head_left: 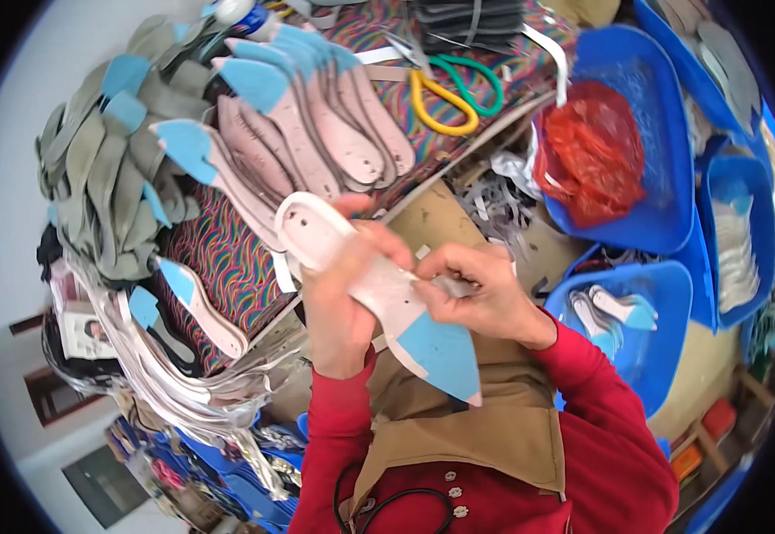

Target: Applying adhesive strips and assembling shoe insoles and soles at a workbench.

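Note:
A pointed shoe insole (394, 307), pale pink with a light blue toe, is held at a slant in front of my apron, its heel up and its toe down toward me. My left hand (339, 289) wraps round its middle, slightly blurred. From the other side, my right hand (487, 289) pinches at the insole's edge near the waist, thumb and forefinger together. Something pale and blurred shows by the right fingers, too unclear to name. On the patterned cloth just beyond lie more blue-toed pink insoles (352, 133), overlapping in a row.
Grey insole pieces (107, 160) heap up at the left. Scissors (441, 93) with yellow and green handles lie on the patterned cloth (218, 231). Blue bins (668, 191) stand at the right, one with a red plastic bag (592, 156). Pale strips (178, 374) hang at the left edge.

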Available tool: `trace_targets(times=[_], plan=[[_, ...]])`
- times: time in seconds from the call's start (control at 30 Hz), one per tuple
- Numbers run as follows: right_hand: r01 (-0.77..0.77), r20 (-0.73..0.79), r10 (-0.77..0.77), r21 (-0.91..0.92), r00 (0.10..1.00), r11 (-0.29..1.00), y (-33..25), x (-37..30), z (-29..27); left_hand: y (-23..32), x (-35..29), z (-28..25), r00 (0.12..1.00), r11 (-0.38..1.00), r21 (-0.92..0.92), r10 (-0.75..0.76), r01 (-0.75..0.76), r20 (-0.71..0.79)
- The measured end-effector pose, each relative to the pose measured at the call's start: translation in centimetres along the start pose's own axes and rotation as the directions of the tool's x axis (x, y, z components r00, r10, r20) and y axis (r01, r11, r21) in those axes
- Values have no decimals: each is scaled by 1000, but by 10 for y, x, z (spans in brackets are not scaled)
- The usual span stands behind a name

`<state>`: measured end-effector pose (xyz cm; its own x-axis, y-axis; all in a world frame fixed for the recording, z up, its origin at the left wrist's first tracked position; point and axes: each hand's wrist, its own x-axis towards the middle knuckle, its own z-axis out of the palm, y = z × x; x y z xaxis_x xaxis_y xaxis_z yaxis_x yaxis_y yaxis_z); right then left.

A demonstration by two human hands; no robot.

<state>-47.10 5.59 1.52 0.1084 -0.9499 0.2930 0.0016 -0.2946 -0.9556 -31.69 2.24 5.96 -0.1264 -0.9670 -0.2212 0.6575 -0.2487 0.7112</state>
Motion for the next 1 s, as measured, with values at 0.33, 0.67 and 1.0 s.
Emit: trace_targets(times=[0.33,0.67,1.0], plan=[[22,13,-22,-26,1000,999,0,27,26,11,-8,-27,983,864,485,178,-136,-43],[-450,145,431,417,891,790,-20,48,25,43,-7,-33,980,966,178,197,-190,-22],[-61,-95,41,-220,995,973,-36,128,-6,53,5,-48,904,949,-9,297,-315,-308]])
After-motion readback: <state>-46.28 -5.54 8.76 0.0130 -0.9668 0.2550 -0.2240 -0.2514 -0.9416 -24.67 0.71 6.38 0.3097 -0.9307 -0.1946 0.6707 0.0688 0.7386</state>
